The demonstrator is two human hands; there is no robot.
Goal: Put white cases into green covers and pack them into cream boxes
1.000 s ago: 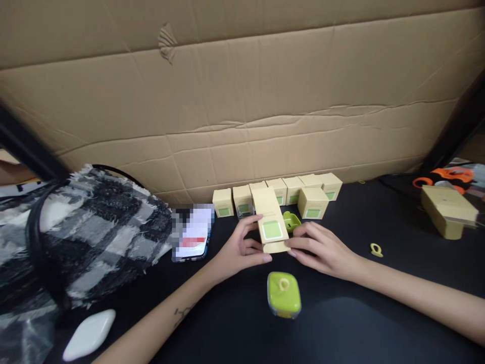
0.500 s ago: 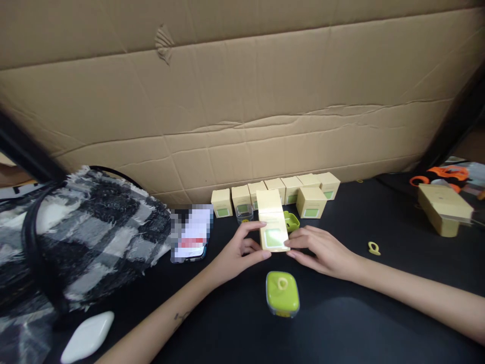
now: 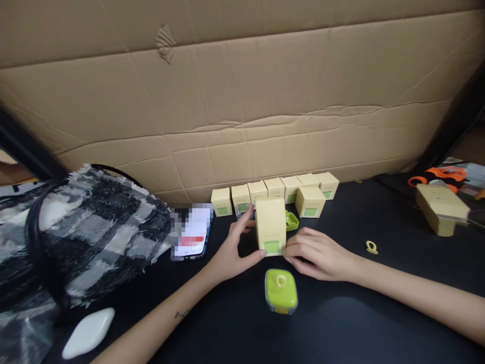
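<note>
A pale yellow carton [image 3: 270,225] with a green square on its front stands between my hands. My left hand [image 3: 231,255] is at its left side, the thumb at the lower front corner and the fingers spread up beside it. My right hand [image 3: 316,254] holds the lower right edge with fingers bent together. Just in front lies a clear container with a green lid [image 3: 281,290] and a small yellow ring on top. Behind the carton, a green tray-like piece [image 3: 291,221] is partly hidden.
Several closed yellow boxes [image 3: 310,202] line the cardboard wall [image 3: 242,101]. At left are a phone [image 3: 191,232], a plaid fabric item [image 3: 106,227] and a white object [image 3: 88,333]. Rightward lie a yellow ring piece [image 3: 372,247], another carton [image 3: 441,207] and orange-handled scissors [image 3: 447,174].
The carton has tipped upright, and its raised flap no longer shows separately. My left fingers have lifted and spread from its front. My right hand stays at its lower right.
</note>
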